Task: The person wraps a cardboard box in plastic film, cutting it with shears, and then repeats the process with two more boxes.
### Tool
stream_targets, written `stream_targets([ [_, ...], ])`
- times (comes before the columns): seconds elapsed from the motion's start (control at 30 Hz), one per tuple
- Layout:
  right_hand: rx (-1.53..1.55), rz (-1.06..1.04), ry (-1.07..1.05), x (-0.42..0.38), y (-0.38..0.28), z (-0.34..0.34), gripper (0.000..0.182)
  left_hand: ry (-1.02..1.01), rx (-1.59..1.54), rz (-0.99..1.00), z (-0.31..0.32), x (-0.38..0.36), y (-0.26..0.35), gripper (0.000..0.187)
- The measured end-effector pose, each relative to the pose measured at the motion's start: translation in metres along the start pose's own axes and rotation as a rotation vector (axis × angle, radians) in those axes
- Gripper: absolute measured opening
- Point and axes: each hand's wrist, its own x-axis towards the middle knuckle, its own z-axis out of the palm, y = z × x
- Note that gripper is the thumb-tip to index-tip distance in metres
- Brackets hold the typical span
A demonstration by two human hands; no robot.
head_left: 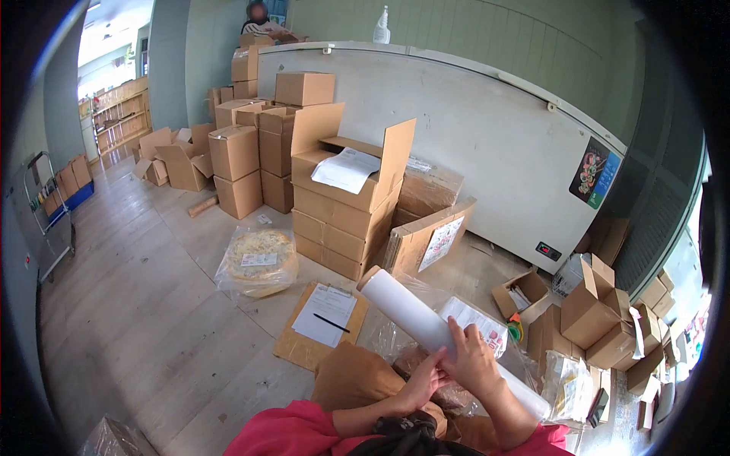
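Note:
A thick roll of stretch film [407, 305] lies slantwise in front of my body, its brown cardboard core showing at the upper end. My right hand [473, 356] is on top of the roll with bent fingers round it. Against the roll's near side, my left hand [427, 380] is closed, thumb and fingers close to the right hand's fingertips; part of its grip is hidden. Beneath the roll are clear plastic wrapping and a package with a printed sheet [477, 325]. A clipboard [289, 346] holding a paper sheet [325, 313] and a black pen [332, 323] lies left of the roll.
Plastic-wrapped round flat goods [260, 258] sit on the floor, left of stacked cardboard boxes [334, 235]. A long white chest freezer [471, 129] stands behind. Open cartons [589, 304] crowd the right side. A person [260, 21] is at the far back; a hand trolley [49, 220] stands left.

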Motion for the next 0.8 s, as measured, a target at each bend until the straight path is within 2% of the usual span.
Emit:
stream_targets([
  [0.1,-0.024,0.032,-0.029,-0.015,-0.008,0.017,0.073,0.098,-0.061,-0.026,-0.017,-0.018,-0.010,0.060],
  [0.17,-0.103,-0.052,0.068,-0.021,-0.001,0.039,0.075,0.131,-0.115,-0.063,-0.039,-0.022,-0.023,0.065],
  [0.2,-0.214,-0.099,0.111,-0.022,0.003,0.048,0.076,-0.119,-0.279,-0.071,-0.061,-0.018,-0.033,0.064],
  [0.23,-0.195,-0.094,0.104,-0.024,0.006,0.051,0.076,-0.366,-0.441,-0.081,-0.071,-0.019,-0.037,0.064],
  [0.3,-0.199,-0.053,-0.018,-0.021,0.006,0.054,0.078,-0.267,-0.493,-0.124,-0.077,-0.016,-0.049,0.060],
  [0.37,-0.202,-0.079,-0.026,-0.023,0.001,0.048,0.079,0.340,-0.309,-0.213,-0.074,-0.009,-0.058,0.055],
  [0.4,-0.107,-0.065,-0.069,-0.025,-0.001,0.045,0.079,0.495,-0.356,-0.302,-0.089,0.003,-0.071,0.052],
  [0.43,-0.017,-0.051,-0.113,-0.025,-0.001,0.042,0.079,0.503,-0.266,-0.366,-0.097,0.010,-0.080,0.051],
  [0.5,-0.039,-0.034,-0.078,-0.027,0.000,0.049,0.079,0.286,0.135,-0.433,-0.103,0.022,-0.088,0.048],
  [0.53,-0.056,-0.013,-0.052,-0.030,0.000,0.055,0.078,0.103,0.526,-0.372,-0.103,0.026,-0.090,0.047],
  [0.6,-0.144,-0.037,0.032,-0.036,0.002,0.080,0.078,-0.232,1.307,-0.085,-0.097,0.032,-0.082,0.044],
  [0.63,-0.230,-0.067,0.114,-0.037,0.005,0.086,0.078,-0.361,1.548,0.051,-0.096,0.032,-0.076,0.043],
  [0.67,-0.164,-0.085,0.108,-0.036,0.009,0.084,0.077,-0.480,1.752,0.187,-0.099,0.030,-0.070,0.042],
  [0.73,-0.152,-0.083,0.131,-0.037,0.015,0.074,0.076,-0.629,2.001,0.371,-0.109,0.025,-0.063,0.039],
  [0.8,-0.156,-0.066,0.116,-0.037,0.017,0.064,0.077,-0.680,2.010,0.433,-0.114,0.022,-0.060,0.037],
])
